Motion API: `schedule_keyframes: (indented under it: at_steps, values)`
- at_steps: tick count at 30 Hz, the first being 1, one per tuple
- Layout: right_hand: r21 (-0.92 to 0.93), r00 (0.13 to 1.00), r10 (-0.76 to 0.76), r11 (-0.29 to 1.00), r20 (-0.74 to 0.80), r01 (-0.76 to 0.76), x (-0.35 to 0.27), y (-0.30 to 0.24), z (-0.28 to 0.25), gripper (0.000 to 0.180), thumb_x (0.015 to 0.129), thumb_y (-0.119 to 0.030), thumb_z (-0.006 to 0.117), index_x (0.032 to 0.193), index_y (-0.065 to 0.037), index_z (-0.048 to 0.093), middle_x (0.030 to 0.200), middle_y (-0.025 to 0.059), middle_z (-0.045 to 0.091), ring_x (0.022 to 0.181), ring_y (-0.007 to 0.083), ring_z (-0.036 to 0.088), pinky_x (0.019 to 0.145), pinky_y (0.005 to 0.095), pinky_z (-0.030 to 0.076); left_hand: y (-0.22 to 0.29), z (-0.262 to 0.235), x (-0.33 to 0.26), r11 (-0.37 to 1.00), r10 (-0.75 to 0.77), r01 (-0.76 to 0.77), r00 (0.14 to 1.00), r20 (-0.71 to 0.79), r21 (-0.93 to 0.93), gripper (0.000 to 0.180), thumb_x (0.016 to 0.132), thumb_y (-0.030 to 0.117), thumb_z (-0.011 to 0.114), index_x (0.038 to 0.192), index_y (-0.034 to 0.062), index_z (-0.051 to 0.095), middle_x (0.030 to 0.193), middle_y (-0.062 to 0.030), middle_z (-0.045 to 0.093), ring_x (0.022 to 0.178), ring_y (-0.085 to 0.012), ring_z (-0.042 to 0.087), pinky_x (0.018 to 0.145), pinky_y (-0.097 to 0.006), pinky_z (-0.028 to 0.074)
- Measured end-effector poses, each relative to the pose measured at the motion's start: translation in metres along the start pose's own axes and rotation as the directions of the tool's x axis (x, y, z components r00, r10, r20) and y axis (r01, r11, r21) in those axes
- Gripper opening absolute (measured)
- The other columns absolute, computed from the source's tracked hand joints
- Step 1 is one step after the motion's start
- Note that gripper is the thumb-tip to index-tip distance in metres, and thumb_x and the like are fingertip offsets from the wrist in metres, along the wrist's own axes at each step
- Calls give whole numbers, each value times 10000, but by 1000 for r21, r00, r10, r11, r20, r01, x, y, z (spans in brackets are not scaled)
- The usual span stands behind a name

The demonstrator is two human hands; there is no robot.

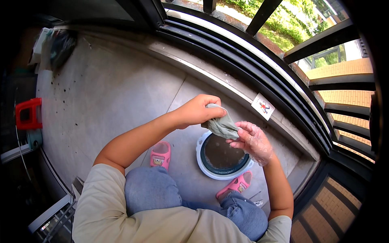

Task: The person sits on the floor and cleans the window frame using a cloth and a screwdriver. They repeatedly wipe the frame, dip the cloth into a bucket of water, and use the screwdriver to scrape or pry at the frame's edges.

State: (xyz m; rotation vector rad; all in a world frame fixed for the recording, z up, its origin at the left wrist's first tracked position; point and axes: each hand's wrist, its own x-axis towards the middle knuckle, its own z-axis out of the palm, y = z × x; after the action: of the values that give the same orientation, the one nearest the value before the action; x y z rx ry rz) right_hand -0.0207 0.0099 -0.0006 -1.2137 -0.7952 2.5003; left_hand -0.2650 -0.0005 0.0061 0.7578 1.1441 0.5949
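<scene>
– Beige shirt (170, 227) and faded blue jeans (152, 188) right up close, ok. So what's in the hands?

– Cloth (222, 125), pale grey-green and kinda washed out. It's bunched up like a little pouch, creased all over, with darker folds toward the lower end. Can't tell if it's wet. It's up in the air, stretched between both hands, over the far rim of the basin (199, 150).

– How's the grip?

– Left hand (200, 110) is bare and clenched round the upper end. Right hand (255, 141), in a crinkly clear plastic glove (262, 156), has the lower end pinched in its fingertips.

– And under that?

– Pink slippers (161, 154), one each side of the basin. That's got a pale rim, dark teal inner wall and murky brown water (225, 152), and sits on the grey floor (113, 97) near its ledge-side edge.

– Further out?

– White picture card (263, 106) on the ledge (210, 77), red plastic thing (36, 113) by the floor's left edge, black bag (63, 48) toward its far left corner. Past the ledge: black bars (340, 83), then brickwork (344, 99) and greenery (279, 28).
</scene>
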Motion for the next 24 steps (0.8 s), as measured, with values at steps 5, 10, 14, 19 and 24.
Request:
schedule_keyframes:
  at_steps: [5,10,14,19,24]
  values:
    - [-237,975,-16,971,-223,-38,-6,10,-19,205,944,-79,479,1117,24,514,968,101,609,840,147,611,761,250,521,13,-51,-6,744,479,-224,836,-269,630,315,706,46,614,996,54,491,753,-55,538,683,-148,540,634,-293,453]
    - [-60,962,27,997,-273,-45,-25,23,-35,156,937,-62,481,1063,12,533,915,90,620,791,141,613,733,239,520,64,-133,-10,-194,619,507,727,-296,840,748,640,-38,670,1321,51,375,1018,-168,485,731,-326,619,608,-375,525]
    - [18,964,48,999,-262,-45,-31,34,-34,111,930,-60,492,1009,-5,546,895,90,627,778,145,618,724,241,521,79,-200,-20,-12,657,475,667,-351,880,498,722,11,627,1195,41,472,999,-174,555,793,-300,617,646,-372,497]
    - [49,968,55,998,-244,-44,-30,42,-33,98,929,-58,492,998,-14,548,903,93,625,789,148,619,723,248,522,79,-202,-27,586,352,366,688,-634,723,271,891,231,571,1062,23,530,893,-83,611,787,-126,592,692,-265,473]
    - [-721,852,-523,582,23,377,9,-13,42,259,830,-34,611,1077,-23,534,1077,141,550,920,224,600,781,292,522,56,-138,-53,991,131,-127,856,-500,42,188,937,219,544,1041,63,552,920,-20,606,814,-80,592,650,-250,489]
